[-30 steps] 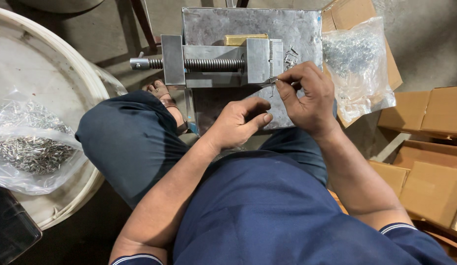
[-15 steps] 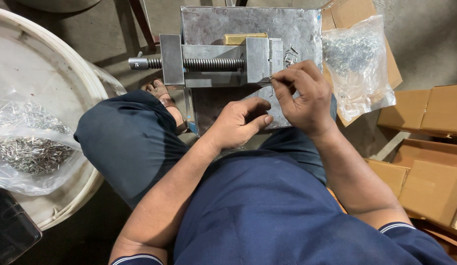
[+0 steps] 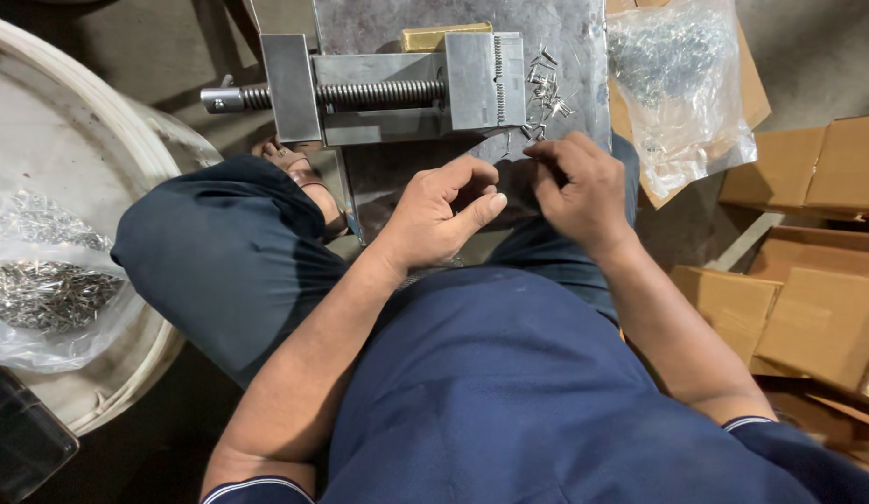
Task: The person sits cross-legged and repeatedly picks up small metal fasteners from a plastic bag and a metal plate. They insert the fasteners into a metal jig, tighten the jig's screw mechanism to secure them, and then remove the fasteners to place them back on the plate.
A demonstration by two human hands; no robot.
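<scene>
Nearest the camera, lap and torso in dark blue clothing, w/ both forearms reaching forward over the knees. Left hand (image 3: 439,217) half-curled, thumb out and fingers bent inward; whether it grips anything cannot be told. Right hand (image 3: 579,187) just beside it, fingers pinched narrow at the near edge of the grey metal plate (image 3: 584,65) (something thin seems held at the fingertips, too small to confirm). Hands close together, not clearly touching.

Just beyond the fingertips: small metal pins (image 3: 545,93), a loose scatter on the plate, right of the vise jaw. Steel bench vise (image 3: 397,84) lies across the plate, screw (image 3: 360,95) running left to a stub end; brass-coloured block (image 3: 444,37) sits behind the vise body.

Left side: large white round tub (image 3: 70,168) holding a clear plastic bag of metal pieces (image 3: 47,294); dark object at lower left corner, kind unclear. Bare foot (image 3: 294,163) shows beneath the raised left knee.

Right side, farther out: clear bag of small metal parts (image 3: 682,84) resting on cardboard, then several brown cardboard boxes (image 3: 808,308) stacked approx. alongside the right arm
</scene>
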